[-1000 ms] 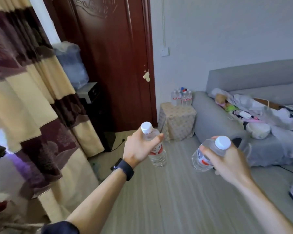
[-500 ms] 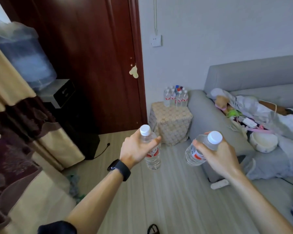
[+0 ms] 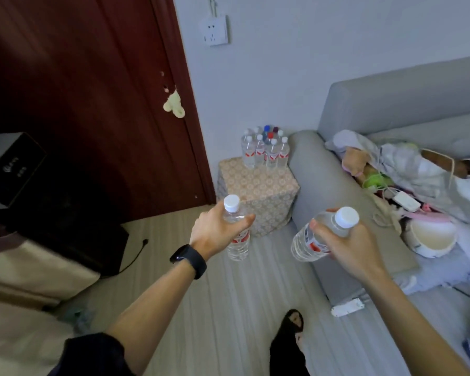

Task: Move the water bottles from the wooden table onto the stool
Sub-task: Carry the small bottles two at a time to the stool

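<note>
A: Black slipper [image 3: 288,337] at the bottom edge, on the pale plank floor [image 3: 228,308]. What sits just above it?

B: Two forearms reaching up the frame, the left one with a dark wristband [image 3: 188,260]. The left hand [image 3: 217,232] is wrapped round the shoulder of a clear water bottle [image 3: 238,245], just under its white cap. That bottle hangs upright, long axis vertical.

A: And the other?

B: The right hand [image 3: 347,248] is clamped on a second water bottle [image 3: 305,242], right of centre. It is tilted hard: cap up and to the right, base pointing down-left toward the middle of the frame.

A: Where do they go?

B: The patterned fabric stool [image 3: 258,191] stands straight ahead, just above the hands at frame centre, between the dark red door [image 3: 92,104] and the grey sofa arm [image 3: 323,191]. Both bottles are in the air, short of it.

A: Room on top?

B: A cluster of bottles [image 3: 265,154] crowds the back edge, toward the sofa side. The front part of the top looks bare.

A: Which hand is nearer?

B: The left, I'd judge. Its bottle overlaps the stool's front lower corner in the picture, and being upright it could go straight down. The right one would need righting first. The wooden table is out of view.
</note>
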Demonstrator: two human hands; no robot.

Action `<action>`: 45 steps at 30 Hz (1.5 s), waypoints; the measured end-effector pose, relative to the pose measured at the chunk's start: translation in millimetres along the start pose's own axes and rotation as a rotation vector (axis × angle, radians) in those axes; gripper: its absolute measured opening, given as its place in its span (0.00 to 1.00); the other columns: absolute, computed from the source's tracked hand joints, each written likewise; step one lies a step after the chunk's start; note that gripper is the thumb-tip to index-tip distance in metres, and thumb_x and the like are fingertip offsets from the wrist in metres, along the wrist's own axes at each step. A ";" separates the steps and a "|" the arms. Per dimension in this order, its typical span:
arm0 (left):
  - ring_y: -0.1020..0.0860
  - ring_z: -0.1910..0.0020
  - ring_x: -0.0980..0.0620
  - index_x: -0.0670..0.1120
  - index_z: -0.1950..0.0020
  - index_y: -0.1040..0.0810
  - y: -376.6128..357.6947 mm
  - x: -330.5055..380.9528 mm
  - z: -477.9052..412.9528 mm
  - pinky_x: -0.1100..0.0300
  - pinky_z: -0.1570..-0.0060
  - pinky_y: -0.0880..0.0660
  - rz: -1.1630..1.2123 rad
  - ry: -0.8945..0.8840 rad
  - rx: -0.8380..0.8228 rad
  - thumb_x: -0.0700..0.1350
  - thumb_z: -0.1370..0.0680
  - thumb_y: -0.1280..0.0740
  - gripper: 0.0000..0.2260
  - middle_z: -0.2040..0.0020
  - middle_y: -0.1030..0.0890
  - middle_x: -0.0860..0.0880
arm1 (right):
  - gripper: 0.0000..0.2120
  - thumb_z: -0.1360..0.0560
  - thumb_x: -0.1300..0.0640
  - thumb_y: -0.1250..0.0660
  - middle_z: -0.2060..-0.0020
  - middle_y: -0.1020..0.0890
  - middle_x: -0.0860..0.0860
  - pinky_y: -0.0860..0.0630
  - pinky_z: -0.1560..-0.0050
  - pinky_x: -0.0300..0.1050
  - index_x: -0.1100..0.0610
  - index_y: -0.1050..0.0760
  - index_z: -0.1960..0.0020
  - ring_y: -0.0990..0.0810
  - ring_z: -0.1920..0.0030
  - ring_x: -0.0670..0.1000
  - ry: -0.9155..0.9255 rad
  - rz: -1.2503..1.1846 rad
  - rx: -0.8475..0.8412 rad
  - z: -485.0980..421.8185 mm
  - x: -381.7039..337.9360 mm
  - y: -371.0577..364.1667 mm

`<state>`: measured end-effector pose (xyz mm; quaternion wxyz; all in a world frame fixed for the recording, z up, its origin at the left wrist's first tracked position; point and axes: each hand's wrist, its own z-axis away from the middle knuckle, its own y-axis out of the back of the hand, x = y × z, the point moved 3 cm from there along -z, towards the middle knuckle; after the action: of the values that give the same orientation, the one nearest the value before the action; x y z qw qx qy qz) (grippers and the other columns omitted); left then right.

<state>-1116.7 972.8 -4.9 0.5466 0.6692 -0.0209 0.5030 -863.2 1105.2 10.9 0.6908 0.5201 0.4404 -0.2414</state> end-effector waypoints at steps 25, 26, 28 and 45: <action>0.21 0.43 0.39 0.47 0.32 0.36 -147.5 -31.6 -389.7 0.52 0.48 0.26 0.214 0.452 -0.188 0.63 0.22 0.35 0.28 0.42 0.21 0.43 | 0.20 0.29 0.47 0.23 0.52 0.18 0.47 0.20 0.48 0.53 0.51 0.27 0.43 0.18 0.52 0.48 -0.145 0.091 -0.433 -421.1 39.0 -159.7; 0.21 0.44 0.39 0.49 0.34 0.36 -153.3 -36.3 -405.4 0.50 0.47 0.25 0.230 0.462 -0.204 0.63 0.23 0.35 0.26 0.43 0.20 0.43 | 0.21 0.29 0.47 0.24 0.51 0.18 0.46 0.20 0.48 0.53 0.51 0.27 0.41 0.18 0.51 0.47 -0.159 0.084 -0.425 -432.5 42.9 -167.0; 0.21 0.46 0.41 0.56 0.39 0.38 -166.5 -46.9 -436.3 0.45 0.44 0.24 0.269 0.481 -0.258 0.68 0.26 0.35 0.24 0.44 0.21 0.45 | 0.21 0.28 0.46 0.24 0.49 0.18 0.45 0.20 0.48 0.50 0.49 0.28 0.40 0.18 0.50 0.45 -0.189 0.079 -0.398 -454.0 51.3 -182.0; 0.24 0.38 0.48 0.59 0.29 0.31 -265.3 -110.4 -550.9 0.49 0.42 0.25 0.278 0.553 -0.358 0.62 0.28 0.26 0.30 0.33 0.25 0.54 | 0.21 0.30 0.45 0.23 0.41 0.20 0.41 0.28 0.46 0.41 0.39 0.26 0.39 0.21 0.42 0.45 -0.425 0.185 -0.477 -579.0 174.4 -292.9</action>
<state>-1376.2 1436.3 -327.1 0.5665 0.3922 -0.0507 0.7230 -1215.7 1565.8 -328.3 0.8886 0.3195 0.2815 -0.1706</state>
